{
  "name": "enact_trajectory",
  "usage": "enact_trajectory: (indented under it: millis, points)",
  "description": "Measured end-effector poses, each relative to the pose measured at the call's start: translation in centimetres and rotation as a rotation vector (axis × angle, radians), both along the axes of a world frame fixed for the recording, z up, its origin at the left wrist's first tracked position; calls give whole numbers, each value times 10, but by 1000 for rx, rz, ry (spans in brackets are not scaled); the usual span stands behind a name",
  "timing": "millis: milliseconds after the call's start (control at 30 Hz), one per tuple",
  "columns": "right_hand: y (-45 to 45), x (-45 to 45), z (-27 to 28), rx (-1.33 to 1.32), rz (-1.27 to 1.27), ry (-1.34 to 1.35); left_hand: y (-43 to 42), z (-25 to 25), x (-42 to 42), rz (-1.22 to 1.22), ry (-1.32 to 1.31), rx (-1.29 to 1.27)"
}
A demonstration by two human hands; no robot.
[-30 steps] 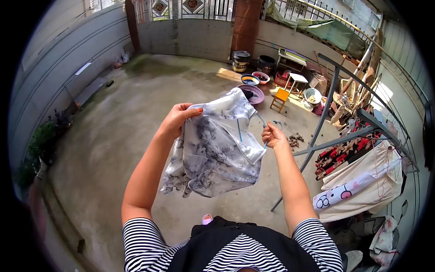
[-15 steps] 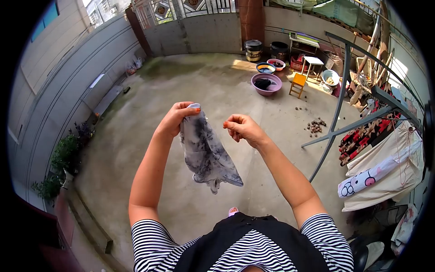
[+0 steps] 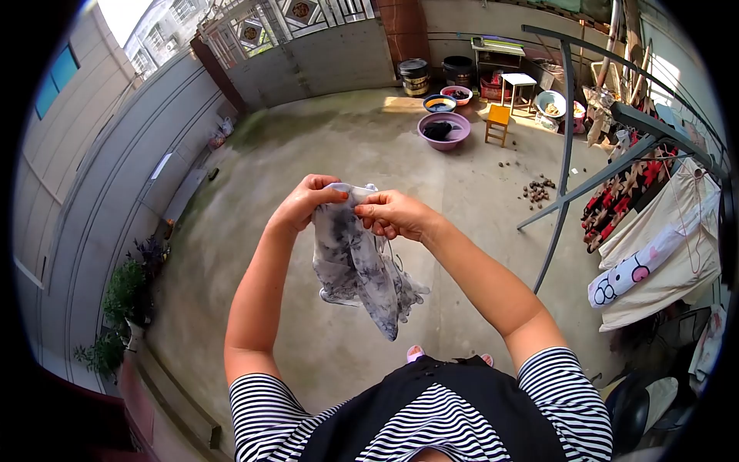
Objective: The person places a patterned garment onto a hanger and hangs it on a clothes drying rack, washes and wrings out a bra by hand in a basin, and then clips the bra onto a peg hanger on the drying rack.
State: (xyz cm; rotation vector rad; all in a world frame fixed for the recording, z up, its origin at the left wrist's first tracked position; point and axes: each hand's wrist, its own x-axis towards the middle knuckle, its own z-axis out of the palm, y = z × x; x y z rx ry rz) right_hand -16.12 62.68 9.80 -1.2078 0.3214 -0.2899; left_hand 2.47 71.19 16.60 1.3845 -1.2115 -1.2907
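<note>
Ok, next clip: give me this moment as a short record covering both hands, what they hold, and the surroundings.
Left hand: pinching the garment at its top
Right hand: pinching the garment's upper part, close beside the left
Garment: white and grey pattern, bunched, hanging below the hands
Floor ahead: purple basin with dark cloth inside; orange stool right of it
Picture's right: grey metal frame, patterned red and black cloth

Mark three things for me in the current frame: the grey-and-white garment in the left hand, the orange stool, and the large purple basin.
Grey-and-white garment [image 3: 343,262]: head view, on its hanging cloth.
Orange stool [image 3: 498,115]: head view, on its seat.
Purple basin [image 3: 449,144]: head view, on its near wall.
</note>
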Motion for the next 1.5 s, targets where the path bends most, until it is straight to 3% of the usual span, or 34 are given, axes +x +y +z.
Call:
enact_trajectory:
  millis: [267,433,500,667,800,867,1000,1067,1167,1367,1433,1500]
  points:
    - [-2,-28,-7,-14,-70,-113,-15,17,-33,-124,-378,11]
    - [0,-41,4,-96,-110,-141,-21,30,-44,-190,-468,41]
    - [1,-45,8,-380,-196,-108,-22,33,-49,-206,-489,54]
    - [-9,-47,12,-302,-191,-61,-27,39,-59,-226,-688,28]
    - [-7,-43,14,-271,-202,-5,-31,42,-72,-254,-700,19]
    - [-8,-43,11,-301,-201,46,-31,45,-81,-216,-930,6]
    - [-12,-42,-15,-332,-243,68,-31,39,-78,-160,-896,-3]
    - [-9,-55,-19,-295,-237,218,-32,46,-75,-136,-901,48]
    - [-19,-55,-60,-306,-269,268,-31,47,-73,-107,-846,32]
    - [-25,-84,-85,-223,-246,362,-40,46,-72,-163,-846,25]
    - [-28,-93,-108,-309,-269,532,-41,46,-75,-150,-823,2]
    - [-30,-98,-130,-330,-302,522,-44,49,-72,-141,-797,-9]
